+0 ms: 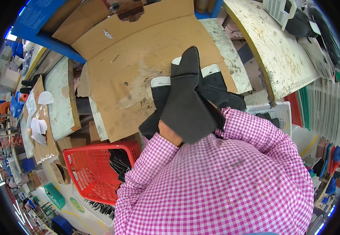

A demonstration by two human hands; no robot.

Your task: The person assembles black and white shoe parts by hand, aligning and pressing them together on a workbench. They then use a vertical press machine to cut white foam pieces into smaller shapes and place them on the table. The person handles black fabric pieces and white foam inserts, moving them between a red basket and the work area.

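Your left hand (169, 133) grips the dark grey fabric piece (185, 102), lifted above the cardboard-covered counter (138, 66). Right hand hidden behind it; grip undeterminable. Judged step: handling one piece from the stack (217, 88). Next move requires controlled placement.

This is a small manufacturing workshop, most likely for footwear or stitched leather goods. In the centre of the frame lies a worn cardboard-covered workbench (138, 74), stained and scuffed, with dark cut fabric pieces (185, 98) stacked on it. At lower left a red plastic basket (85, 172) holds more black cut parts. At far left, white cut pieces (39, 127) sit on another cardboard-topped bench. At upper right runs a paint-spattered white table (279, 51), and along the right edge stand white plastic crates (326, 102) and coloured sheets in stacks
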